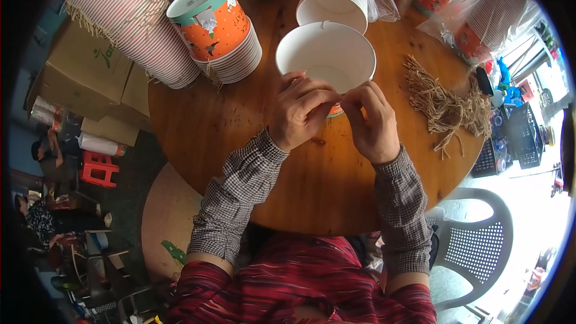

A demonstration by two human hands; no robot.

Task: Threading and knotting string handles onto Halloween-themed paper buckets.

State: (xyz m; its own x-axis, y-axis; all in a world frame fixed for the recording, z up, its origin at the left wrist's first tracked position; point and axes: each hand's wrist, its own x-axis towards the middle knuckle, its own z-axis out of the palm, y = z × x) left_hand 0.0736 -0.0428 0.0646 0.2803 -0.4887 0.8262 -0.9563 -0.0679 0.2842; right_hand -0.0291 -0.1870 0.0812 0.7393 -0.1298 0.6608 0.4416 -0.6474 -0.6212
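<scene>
A paper bucket [327, 54], white inside with a bit of orange and green outside, stands on the round wooden table in front of me. At its near rim my left hand [300, 108] and my right hand [373, 121] come together, fingers pinched. What lies between the fingertips is too small to make out. Loose brown twine [447, 99] lies in a heap right of my right hand. To the left stands an upside-down stack of orange-and-green paper buckets [219, 30], with twine hanging at its side.
A long leaning bucket stack [129, 21] with twine tufts rises at the left. White buckets [333, 3] lie on their side behind, and bagged stacks [492, 18] fill the back right. Cardboard boxes [84, 66], a red stool [99, 169] and a grey chair [503, 228] surround the table [324, 198].
</scene>
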